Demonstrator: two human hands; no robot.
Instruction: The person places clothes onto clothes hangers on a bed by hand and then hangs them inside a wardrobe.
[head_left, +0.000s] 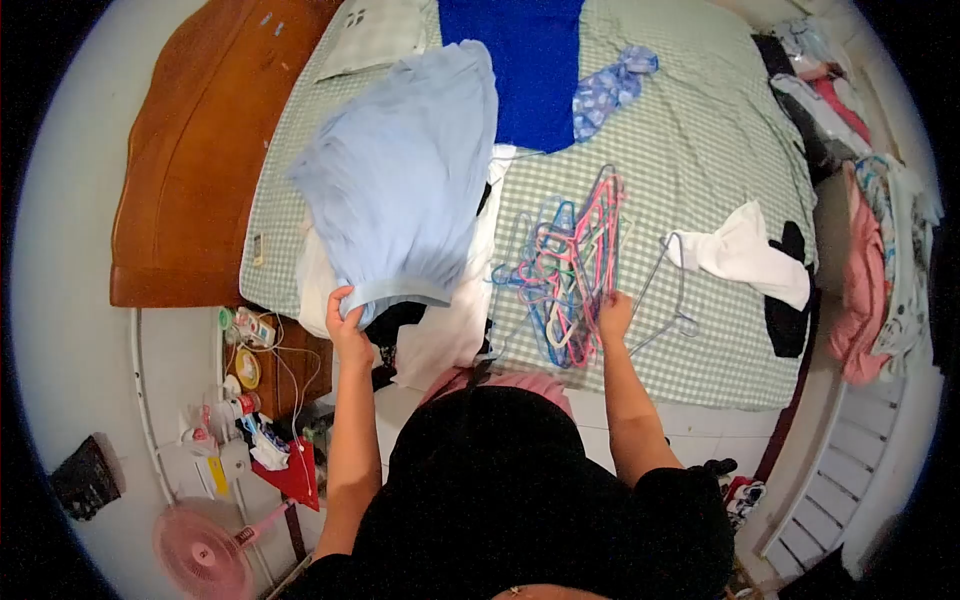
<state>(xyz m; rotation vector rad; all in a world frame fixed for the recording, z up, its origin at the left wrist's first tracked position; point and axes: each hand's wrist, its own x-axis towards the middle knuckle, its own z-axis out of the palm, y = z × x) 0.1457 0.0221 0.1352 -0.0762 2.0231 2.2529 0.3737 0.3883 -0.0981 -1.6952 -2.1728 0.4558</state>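
A light blue pleated skirt (400, 170) lies spread over the left part of the bed, its waistband toward me. My left hand (352, 335) is closed on the left end of that waistband. To the right, a tangled pile of pink, blue and white clothes hangers (565, 275) rests on the checked sheet. My right hand (614, 316) is at the pile's right edge, its fingers closed around a hanger there; which one is hard to make out. A single grey-blue hanger (685, 318) lies just right of this hand.
On the green checked bed (700, 130) are a blue cloth (520, 70), a patterned blue cloth (612, 92), white clothing (750, 255) and black clothing (787, 318). A wooden headboard (205, 150) stands left. A pink fan (205, 552) and cluttered nightstand (285, 370) are lower left. Clothes hang at right.
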